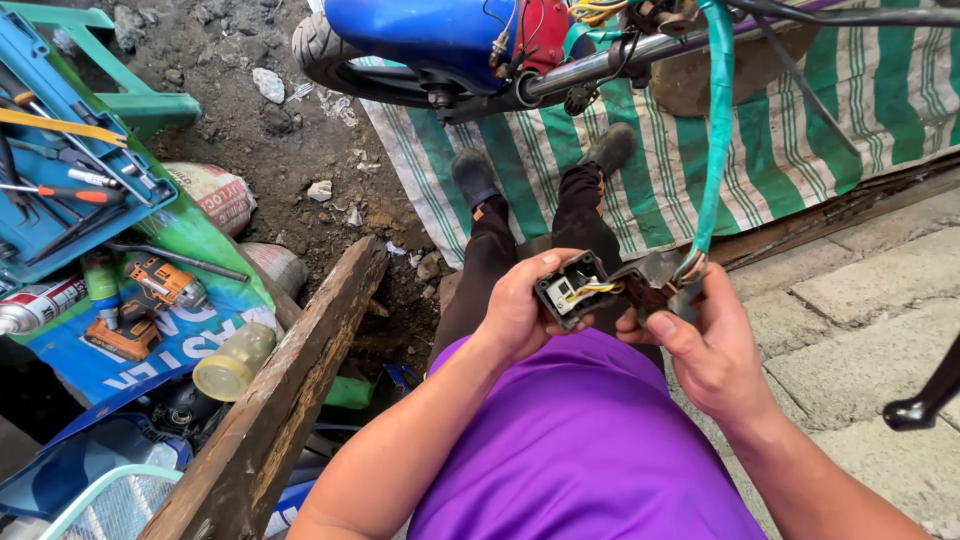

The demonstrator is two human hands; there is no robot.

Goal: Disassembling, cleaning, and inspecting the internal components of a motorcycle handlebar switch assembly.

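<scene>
left hand point(520, 310) and right hand point(705, 345) each pinch half of the opened switch housing point(572, 290); pulling toward 3 o'clock could likely snap its thin wires point(597, 288)

Switch housing point(572, 288), centre of frame: showing black, with yellow and white wires inside. Cable sleeve point(716, 130), upper right: running teal green. Shirt point(580, 440), lower centre: showing plain purple. Tarpaulin point(640, 190), upper centre: lying in green and white stripes. Motorcycle body point(420, 30), top: showing glossy blue. Tool tray point(70, 175), upper left: showing blue.
</scene>
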